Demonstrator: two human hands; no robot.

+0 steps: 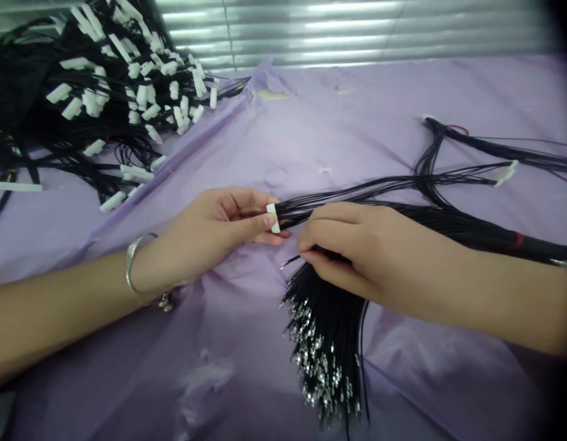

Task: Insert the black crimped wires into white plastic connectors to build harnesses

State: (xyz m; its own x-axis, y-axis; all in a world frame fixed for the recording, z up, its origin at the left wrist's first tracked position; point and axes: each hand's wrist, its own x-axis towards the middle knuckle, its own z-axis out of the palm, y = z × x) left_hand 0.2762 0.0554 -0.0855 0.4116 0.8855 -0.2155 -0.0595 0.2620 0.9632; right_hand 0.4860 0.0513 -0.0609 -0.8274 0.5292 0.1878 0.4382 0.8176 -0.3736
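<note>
My left hand pinches a small white connector housing between thumb and fingers. Several black wires run from that housing to the right, behind my other hand. Just right of the housing, my right hand is closed on a single thin black wire, whose metal-tipped end sticks out to the left of the fingertips. Below it fans a thick bundle of loose black wires with bare silvery terminals at their ends. The right palm and forearm hide part of this bundle.
A heap of black cables with white connectors fills the back left. At the right lie a wired white connector and a long black wire bundle with a red tie. Purple sheeting covers the table; blinds stand behind.
</note>
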